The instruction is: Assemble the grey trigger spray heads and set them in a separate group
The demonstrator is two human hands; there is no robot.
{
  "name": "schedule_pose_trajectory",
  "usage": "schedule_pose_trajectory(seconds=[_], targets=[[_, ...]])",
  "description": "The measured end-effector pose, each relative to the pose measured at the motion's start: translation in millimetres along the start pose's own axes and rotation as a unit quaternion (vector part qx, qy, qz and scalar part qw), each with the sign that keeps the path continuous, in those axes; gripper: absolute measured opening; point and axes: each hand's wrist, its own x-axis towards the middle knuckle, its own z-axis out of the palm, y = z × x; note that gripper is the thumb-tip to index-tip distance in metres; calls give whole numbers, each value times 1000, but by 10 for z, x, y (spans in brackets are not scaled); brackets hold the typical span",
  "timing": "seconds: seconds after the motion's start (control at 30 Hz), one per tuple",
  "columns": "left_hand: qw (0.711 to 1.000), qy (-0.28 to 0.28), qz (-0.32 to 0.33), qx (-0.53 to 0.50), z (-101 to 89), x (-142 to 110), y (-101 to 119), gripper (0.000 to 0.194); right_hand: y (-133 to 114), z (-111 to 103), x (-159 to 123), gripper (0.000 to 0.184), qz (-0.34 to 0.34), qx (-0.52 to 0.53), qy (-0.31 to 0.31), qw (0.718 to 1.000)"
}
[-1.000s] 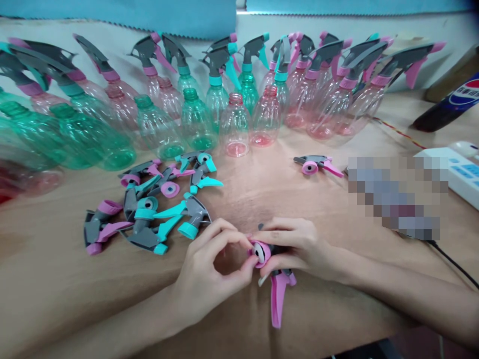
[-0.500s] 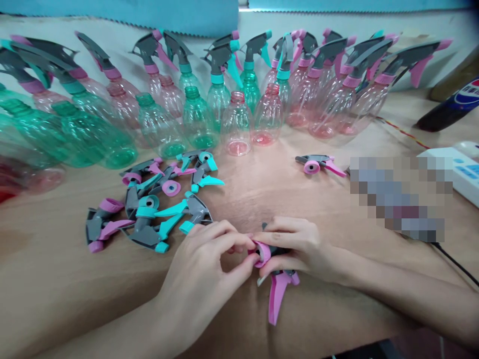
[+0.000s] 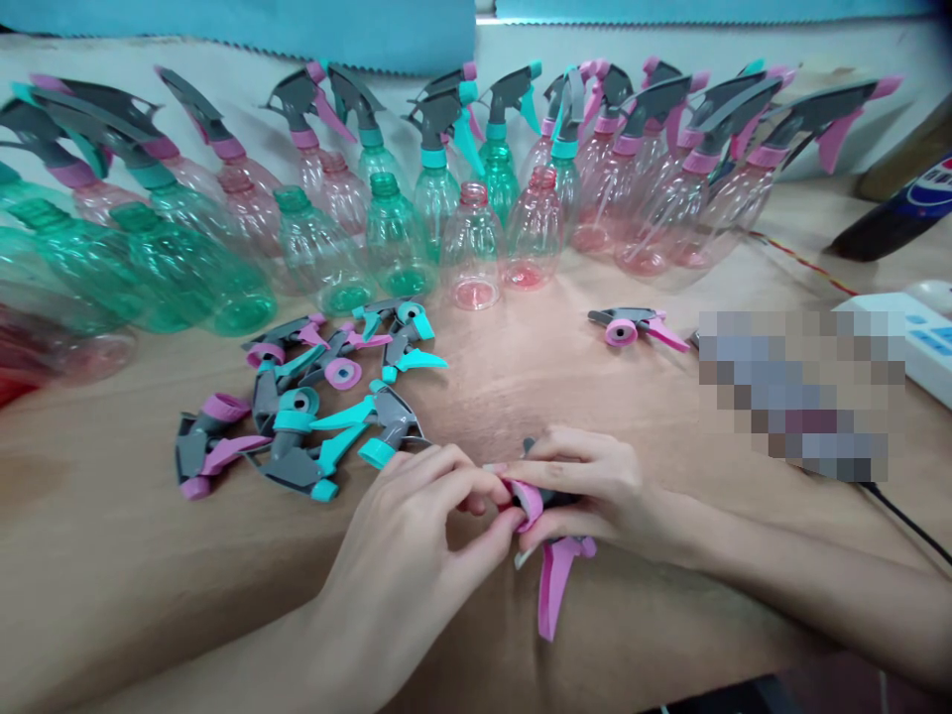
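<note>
One pink-and-gray sprayer head point(image 3: 554, 587) held low in the frame, just right of center. Clamped around its gray body with the right hand point(image 3: 599, 488); pinched at the pink collar point(image 3: 534, 508) between thumb and forefinger of the left hand point(image 3: 409, 526), with a pale insert point(image 3: 522, 498) showing inside. Across the top, bottles with sprayers fitted point(image 3: 661, 218), pink and green, clear-walled (thin tubes visible inside some at upper right). In front of them, open-necked: clear pink bottles point(image 3: 474, 248) at upper center, green bottles point(image 3: 400, 238) beside these and on to the left edge. At upper right, a tilted drink bottle point(image 3: 918, 193) with a blue label, dark in its lower part. On the surface point(image 3: 506, 382), left of center, a pile of loose sprayer heads point(image 3: 294, 464), pink and teal; right of center, a single loose head point(image 3: 621, 332).
</note>
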Motion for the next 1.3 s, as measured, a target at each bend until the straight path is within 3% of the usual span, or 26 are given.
schedule_pose_trajectory(seconds=[0.5,0.83,1.07,1.3], targets=[[994,71,76,-16,51,-24,-23,8,-44,-27,31,41,13,23,-17,1000],[999,46,16,1,43,-6,-8,11,-24,15,7,41,-4,-26,11,1000],[995,20,-34,-90,87,0,-46,11,-66,54,-19,44,-22,-107,57,992],[966,77,-16,-245,214,-36,-139,4,-67,26,-2,45,28,8,45,999]])
